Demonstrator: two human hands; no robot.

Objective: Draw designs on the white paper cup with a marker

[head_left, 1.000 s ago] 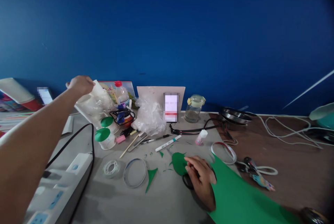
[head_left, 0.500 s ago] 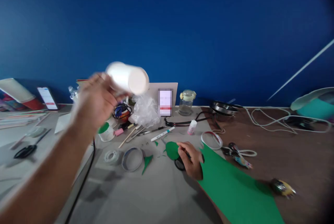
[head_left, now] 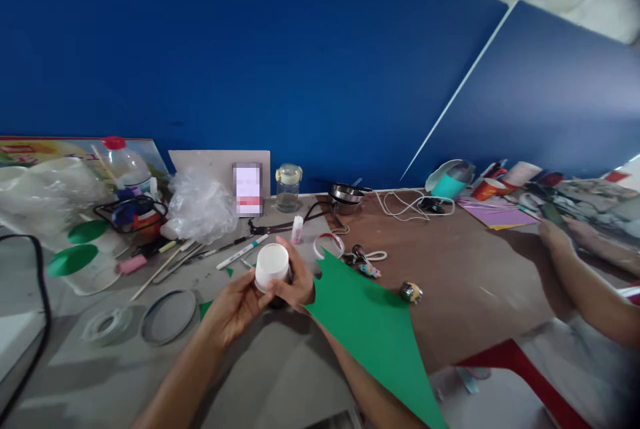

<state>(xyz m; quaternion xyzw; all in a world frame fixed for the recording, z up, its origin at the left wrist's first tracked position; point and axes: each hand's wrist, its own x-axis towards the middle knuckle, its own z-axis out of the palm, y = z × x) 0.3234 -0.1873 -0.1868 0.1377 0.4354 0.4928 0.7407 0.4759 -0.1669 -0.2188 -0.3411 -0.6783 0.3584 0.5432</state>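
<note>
Held up over the gray table (head_left: 280,376) in both hands: a white cup (head_left: 273,266), tilted, looking bottom up, to the left of the green sheet (head_left: 375,329). Pinching the cup's left side and lower edge between thumb and fingers with the left hand (head_left: 237,304); wrapping fingers around its right side, thumb across the front, with the right hand (head_left: 296,277). Too shaded to name, just below the cup: something dark. Seen overlapping the right forearm: the green sheet. Beyond the hands, lying or standing apart: a marker (head_left: 243,252), a small pink bottle (head_left: 297,232), a lidded jar (head_left: 289,190) and a phone (head_left: 247,190). To the left: a crumpled plastic bag (head_left: 200,209), a gray ring (head_left: 169,317), clear tape (head_left: 106,326) and green-topped cups (head_left: 97,276). At far right: another person's arms (head_left: 595,289).
</note>
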